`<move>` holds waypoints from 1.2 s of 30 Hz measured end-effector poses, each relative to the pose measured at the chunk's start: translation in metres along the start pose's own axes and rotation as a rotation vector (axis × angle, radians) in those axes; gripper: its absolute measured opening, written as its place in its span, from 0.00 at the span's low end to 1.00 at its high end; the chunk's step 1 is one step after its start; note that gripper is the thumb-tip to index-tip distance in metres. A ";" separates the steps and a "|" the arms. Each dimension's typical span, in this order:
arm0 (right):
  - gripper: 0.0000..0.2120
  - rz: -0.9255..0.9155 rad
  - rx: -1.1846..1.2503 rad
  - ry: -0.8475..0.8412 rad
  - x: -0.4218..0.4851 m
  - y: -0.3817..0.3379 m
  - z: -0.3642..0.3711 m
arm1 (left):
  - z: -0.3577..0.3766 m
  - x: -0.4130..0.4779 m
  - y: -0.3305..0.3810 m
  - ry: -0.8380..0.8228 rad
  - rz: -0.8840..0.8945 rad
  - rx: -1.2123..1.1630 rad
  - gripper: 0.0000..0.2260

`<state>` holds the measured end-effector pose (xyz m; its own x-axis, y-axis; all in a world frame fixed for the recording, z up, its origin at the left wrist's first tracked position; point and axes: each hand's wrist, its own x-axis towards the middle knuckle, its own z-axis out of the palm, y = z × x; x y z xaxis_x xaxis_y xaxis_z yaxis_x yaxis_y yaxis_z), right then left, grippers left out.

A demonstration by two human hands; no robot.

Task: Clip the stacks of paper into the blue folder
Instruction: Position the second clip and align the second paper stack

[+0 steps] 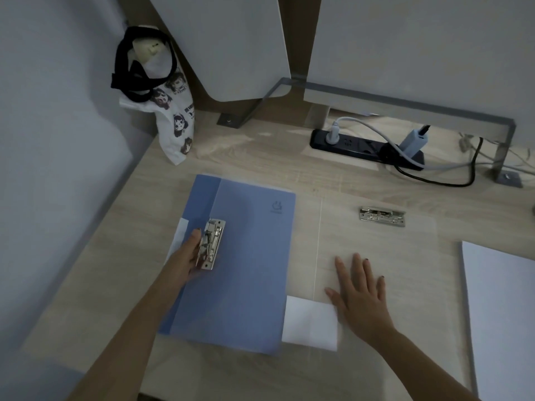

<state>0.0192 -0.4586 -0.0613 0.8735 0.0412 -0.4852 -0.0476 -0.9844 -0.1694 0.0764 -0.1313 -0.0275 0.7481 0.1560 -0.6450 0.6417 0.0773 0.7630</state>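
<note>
The blue folder [246, 264] lies on the desk at centre left, with a translucent sheet over most of it. A metal lever clip [211, 244] stands raised at the folder's left side, and my left hand [188, 256] grips its lever. A clear folder panel [376, 250] lies to the right and carries a second metal clip [382, 217] near its far edge. My right hand [362, 293] rests flat on this clear panel, fingers spread. A stack of white paper [503, 314] lies at the right edge. A small white sheet [309, 322] sits between the hands.
A printed cloth bag [173, 123] leans on the wall at the back left. A black power strip [364, 147] with plugs and cables lies at the back right. A grey metal frame [405, 104] holds white panels behind the desk [260, 151].
</note>
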 end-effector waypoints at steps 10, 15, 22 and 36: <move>0.44 -0.013 -0.013 -0.001 0.000 0.001 -0.001 | 0.039 0.039 0.047 0.288 0.154 0.467 0.25; 0.43 -0.008 0.003 0.035 0.000 -0.001 -0.001 | 0.046 0.041 0.039 0.505 0.223 0.596 0.20; 0.45 0.013 0.214 0.143 0.010 0.011 -0.025 | 0.124 0.014 0.019 0.374 0.737 0.944 0.20; 0.27 -0.038 0.079 0.287 0.096 0.050 -0.071 | 0.255 0.023 -0.050 -0.032 0.827 1.413 0.28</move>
<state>0.1352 -0.5157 -0.0550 0.9762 0.0170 -0.2163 -0.0396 -0.9662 -0.2547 0.1049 -0.3828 -0.0912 0.9379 -0.3259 -0.1187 -0.2895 -0.9240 0.2498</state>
